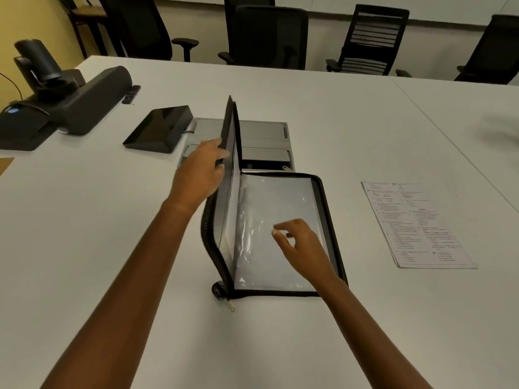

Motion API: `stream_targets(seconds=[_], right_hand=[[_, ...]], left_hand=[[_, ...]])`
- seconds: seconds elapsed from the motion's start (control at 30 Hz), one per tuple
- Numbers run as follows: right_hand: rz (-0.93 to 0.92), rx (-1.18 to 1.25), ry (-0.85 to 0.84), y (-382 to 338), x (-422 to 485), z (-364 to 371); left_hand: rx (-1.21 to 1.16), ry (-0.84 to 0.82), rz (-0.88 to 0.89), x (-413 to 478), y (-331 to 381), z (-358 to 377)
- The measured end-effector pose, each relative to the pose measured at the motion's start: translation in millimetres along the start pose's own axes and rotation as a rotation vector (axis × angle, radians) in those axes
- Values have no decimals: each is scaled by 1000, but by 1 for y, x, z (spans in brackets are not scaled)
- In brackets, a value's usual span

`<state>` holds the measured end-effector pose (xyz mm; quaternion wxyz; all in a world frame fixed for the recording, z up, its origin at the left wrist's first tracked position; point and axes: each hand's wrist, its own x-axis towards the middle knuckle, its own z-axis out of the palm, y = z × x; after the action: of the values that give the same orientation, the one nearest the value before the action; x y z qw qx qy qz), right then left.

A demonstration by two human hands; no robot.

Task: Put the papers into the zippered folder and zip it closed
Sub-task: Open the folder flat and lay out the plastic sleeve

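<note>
A black zippered folder (pixel 327 209) lies unzipped on the white table in front of me. Its lower half is flat and shows a clear plastic sleeve (pixel 269 203). Its cover (pixel 231 127) stands nearly upright, and my left hand (pixel 200 169) grips the cover's upper edge. My right hand (pixel 302 247) hovers over the plastic sleeve with fingers loosely curled, holding nothing. The zip pull (pixel 230 305) hangs at the folder's near left corner. A small stack of printed papers (pixel 418 223) lies flat on the table to the right of the folder.
Behind the folder is a grey cable hatch (pixel 264 133) set into the table, with a black slanted tablet (pixel 160 127) to its left. A black conference camera and speaker bar (pixel 67 99) sit at the far left. Black office chairs (pixel 269 35) line the far edge.
</note>
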<state>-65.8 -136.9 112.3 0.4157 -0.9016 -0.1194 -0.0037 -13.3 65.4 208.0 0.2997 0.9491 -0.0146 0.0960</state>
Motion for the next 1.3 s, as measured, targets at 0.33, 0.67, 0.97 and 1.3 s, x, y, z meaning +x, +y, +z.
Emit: stream_targets(seconds=[0.33,0.67,0.97,1.3], right_hand=[[366,-521,-145,80,-7,30],[464,-567,-139,102,-19,49],[500,-661,-119,116,-28,51],[494,-632,-142,127,-32,48]], left_hand=[[319,38,-209,-29,-78,-25],[671,-103,-307,-62,-127,44],[556,-240,-320,-93,-153,105],[429,-186,-354,-122,-153,123]])
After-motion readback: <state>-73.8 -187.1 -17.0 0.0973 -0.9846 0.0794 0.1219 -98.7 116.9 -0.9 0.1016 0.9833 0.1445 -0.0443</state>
